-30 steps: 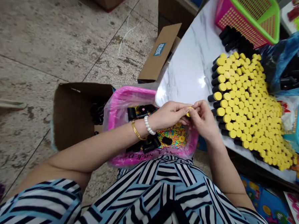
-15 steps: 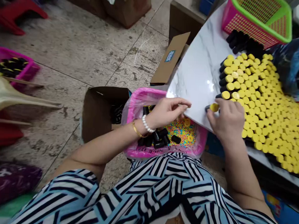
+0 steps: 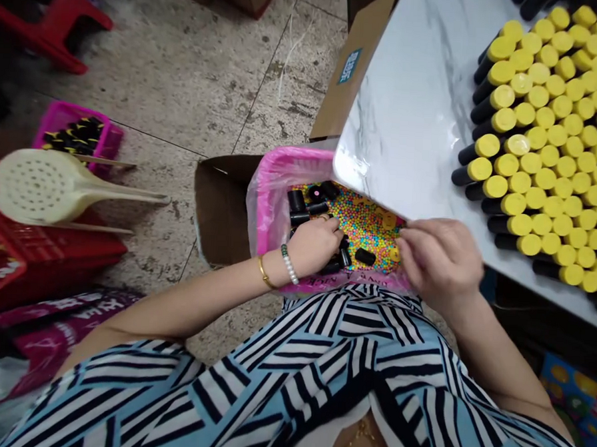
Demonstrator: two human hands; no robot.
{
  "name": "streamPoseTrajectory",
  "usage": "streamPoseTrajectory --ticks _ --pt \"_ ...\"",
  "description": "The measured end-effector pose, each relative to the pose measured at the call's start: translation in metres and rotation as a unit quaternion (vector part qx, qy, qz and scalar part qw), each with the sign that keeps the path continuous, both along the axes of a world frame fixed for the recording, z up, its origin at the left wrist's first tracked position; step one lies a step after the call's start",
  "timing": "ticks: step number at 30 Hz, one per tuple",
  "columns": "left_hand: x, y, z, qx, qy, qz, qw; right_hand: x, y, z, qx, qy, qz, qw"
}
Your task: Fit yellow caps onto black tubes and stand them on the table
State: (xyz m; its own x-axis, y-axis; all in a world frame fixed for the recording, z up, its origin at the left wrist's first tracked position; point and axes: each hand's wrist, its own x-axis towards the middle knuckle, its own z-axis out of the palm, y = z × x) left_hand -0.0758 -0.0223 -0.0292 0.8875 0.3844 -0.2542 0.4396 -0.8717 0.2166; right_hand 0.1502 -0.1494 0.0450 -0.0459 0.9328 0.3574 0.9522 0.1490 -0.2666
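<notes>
**Both hands down at the pink tray**

From my remote seat, the white marble-pattern table (image 3: 409, 102) filled the upper right, carrying tight rows of capped black tubes (image 3: 543, 143) with yellow tops. Beneath its corner sat a pink tray (image 3: 273, 182) lined with clear plastic, right beside a cardboard box (image 3: 224, 206), while a red crate (image 3: 27, 249) stood on the tiled floor further left. The tray held a bed of multicoloured beads (image 3: 363, 220), with uncapped black tubes (image 3: 296, 201) lying on it and a yellow cap (image 3: 394, 254) near its far edge. My view of the left hand (image 3: 314, 246) was poor: its fingers were curled down among the tubes, and I couldn't tell whether they gripped one. The right hand (image 3: 441, 261) hovered over the beads, fingers loose, released and holding nothing visible.
</notes>
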Motion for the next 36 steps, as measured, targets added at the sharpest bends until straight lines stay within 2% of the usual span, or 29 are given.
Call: streamPoseTrajectory --ticks 2,6,10,13,15,17,19,21,24,27,30,33,36 --pt "0.008 0.000 -0.001 0.027 -0.019 -0.029 0.999 -0.011 -0.008 -0.014 -0.053 0.011 0.040 0.998" --pt "0.030 -0.004 -0.008 0.062 -0.059 -0.090 0.992 -0.010 -0.019 -0.036 -0.107 0.030 0.020 0.994" --pt "0.052 -0.015 -0.014 0.035 -0.072 -0.141 0.987 -0.001 -0.026 -0.044 -0.122 0.031 0.006 0.992" --pt "0.055 -0.010 -0.005 0.012 -0.081 -0.159 0.984 0.002 -0.026 -0.048 -0.123 0.019 0.004 0.992" --pt "0.049 0.003 0.006 0.024 -0.101 -0.122 0.987 0.000 -0.024 -0.052 -0.127 0.001 -0.004 0.992" --pt "0.041 0.020 0.015 0.058 -0.119 -0.042 0.990 -0.004 -0.018 -0.058 -0.149 -0.025 -0.013 0.988" --pt "0.035 0.037 0.018 0.089 -0.106 0.022 0.990 -0.008 -0.008 -0.066 -0.192 -0.053 -0.030 0.980" --pt "0.032 0.050 0.013 0.103 -0.075 0.038 0.991 -0.009 0.006 -0.076 -0.230 -0.073 -0.059 0.969" --pt "0.034 0.057 -0.003 0.107 -0.045 0.038 0.992 -0.005 0.028 -0.089 -0.236 -0.061 -0.089 0.966" --pt "0.039 0.055 -0.015 0.077 -0.027 0.005 0.997 -0.003 0.039 -0.096 -0.233 -0.039 -0.073 0.969" --pt "0.040 0.045 -0.018 0.030 -0.047 -0.024 0.998 -0.006 0.033 -0.094 -0.255 -0.022 -0.050 0.965" --pt "0.033 0.036 -0.015 -0.082 -0.126 -0.008 0.989 -0.009 0.020 -0.089 -0.245 0.055 -0.062 0.966" --pt "0.025 0.032 -0.012 -0.213 -0.199 0.014 0.956 -0.006 0.008 -0.083 -0.222 0.154 -0.096 0.958"
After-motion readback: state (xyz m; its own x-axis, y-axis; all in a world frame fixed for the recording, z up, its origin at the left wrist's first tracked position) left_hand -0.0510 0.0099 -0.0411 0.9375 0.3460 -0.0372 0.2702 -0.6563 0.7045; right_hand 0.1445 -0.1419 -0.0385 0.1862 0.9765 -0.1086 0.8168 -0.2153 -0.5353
